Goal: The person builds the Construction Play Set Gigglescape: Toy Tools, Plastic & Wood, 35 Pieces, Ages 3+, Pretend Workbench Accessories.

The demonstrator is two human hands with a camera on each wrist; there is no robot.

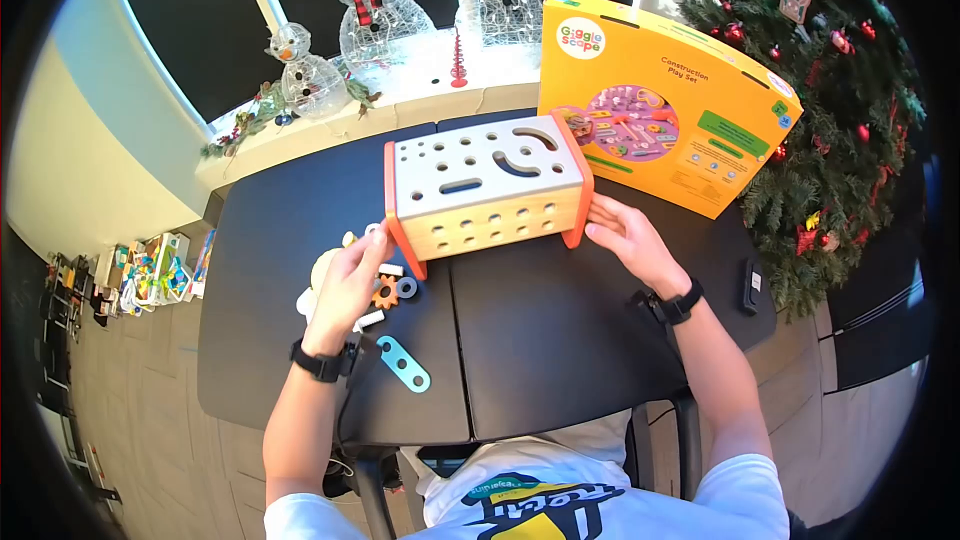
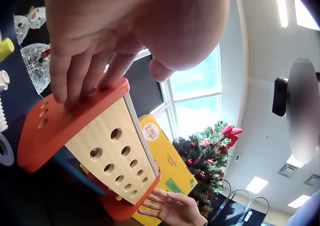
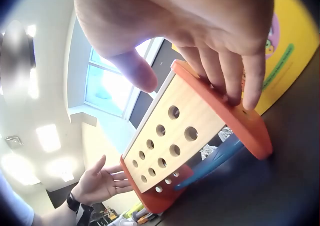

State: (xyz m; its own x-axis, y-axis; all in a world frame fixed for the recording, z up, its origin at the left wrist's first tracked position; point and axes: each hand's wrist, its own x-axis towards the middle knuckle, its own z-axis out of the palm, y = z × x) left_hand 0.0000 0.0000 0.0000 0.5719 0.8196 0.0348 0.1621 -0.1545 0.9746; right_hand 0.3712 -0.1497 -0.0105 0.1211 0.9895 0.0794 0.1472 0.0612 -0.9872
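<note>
A wooden toy workbench with a grey top full of holes and slots and red end panels stands on the black table. My left hand has its fingers against the left red panel, fairly straight. At the other end, the fingers of my right hand lie flat on the right red panel, thumb held apart from it. A blue bar shows beneath the wooden side. Beside and partly under my left hand are an orange gear, a grey ring and white pieces.
A teal strip with holes lies near the table's front left. The yellow box stands behind the workbench at the right. A dark device is at the right edge. Snowman figures and a decorated tree are beyond the table.
</note>
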